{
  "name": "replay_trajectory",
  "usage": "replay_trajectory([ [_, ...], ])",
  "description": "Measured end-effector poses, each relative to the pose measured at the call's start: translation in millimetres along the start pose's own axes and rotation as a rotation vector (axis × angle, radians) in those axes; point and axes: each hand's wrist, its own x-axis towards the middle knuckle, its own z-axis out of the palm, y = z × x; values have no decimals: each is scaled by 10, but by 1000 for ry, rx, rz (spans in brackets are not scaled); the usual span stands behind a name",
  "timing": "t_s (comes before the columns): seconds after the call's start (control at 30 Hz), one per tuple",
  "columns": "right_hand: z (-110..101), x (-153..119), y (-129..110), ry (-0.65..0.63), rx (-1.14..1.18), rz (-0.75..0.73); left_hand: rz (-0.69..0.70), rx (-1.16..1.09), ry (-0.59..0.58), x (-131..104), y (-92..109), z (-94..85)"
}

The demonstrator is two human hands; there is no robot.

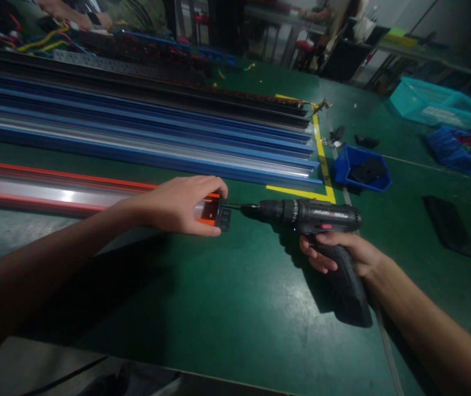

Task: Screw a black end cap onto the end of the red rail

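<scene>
My left hand [181,203] is closed over the right end of a long orange metal profile [66,190]. Fingers and thumb reach to a black end cap [224,215] with slots, set at the profile's end. In my right hand [343,250] is a black cordless drill [313,214], gripped by its handle and pointing left. Its long thin bit [241,205] reaches the upper part of the end cap. Whether a screw sits at the tip is too small to tell.
Several blue profiles [144,137] lie behind, ending near yellow tape [322,159]. A blue bin [361,168] holds black parts. A black flat object [449,225] lies at right, a teal tray [437,104] farther back. Another person's hand [56,8] is beside wires at far left.
</scene>
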Motion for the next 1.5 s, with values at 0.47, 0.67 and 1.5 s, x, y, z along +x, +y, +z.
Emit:
replay_trajectory([
  [0.47, 15, -5, -5, 31, -12, 10, 15, 3, 9, 1, 9, 1],
  [0.67, 21, -8, -6, 45, -31, 7, 12, 0, 8, -5, -7, 2],
  [1.5, 14, -14, 2, 26, -19, 12, 9, -3, -4, 1, -5, -3],
])
